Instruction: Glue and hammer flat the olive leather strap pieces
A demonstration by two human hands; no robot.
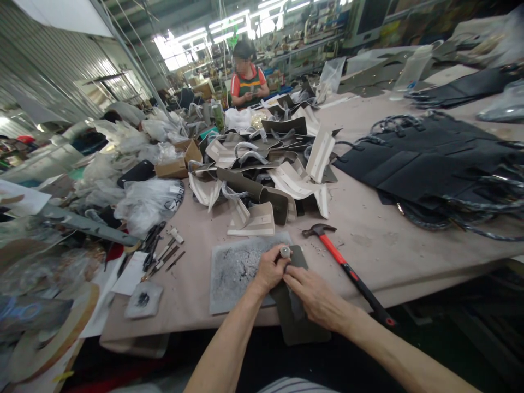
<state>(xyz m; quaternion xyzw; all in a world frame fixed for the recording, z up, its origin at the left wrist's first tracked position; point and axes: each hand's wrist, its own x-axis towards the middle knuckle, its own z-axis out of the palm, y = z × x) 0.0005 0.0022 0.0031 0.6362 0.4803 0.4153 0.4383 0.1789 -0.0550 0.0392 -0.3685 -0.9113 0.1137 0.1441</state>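
Nearest me is a striped shirt, and past it two bare forearms reach in over the table. An olive panel lies across the right part of a grey board, its near end jutting out over the table's edge. The left hand has its fingers curled in around a tool whose round top faces up; its foot is hidden, so I can't say whether it touches the panel. The right hand rests over the panel with its fingers drawn together and their tips close by the tool; whether they pinch anything, I can't tell. To the left sits a small clear bag with black bits inside, and beyond it some slim hand tools. On the right a hammer lies aslant, its head away from the person and its red and black handle running toward the edge. Past the board rises a heap of pale and olive pieces, with a carton to its left and black pieces to its right. Farther back, a co-worker in orange and green has both hands together.
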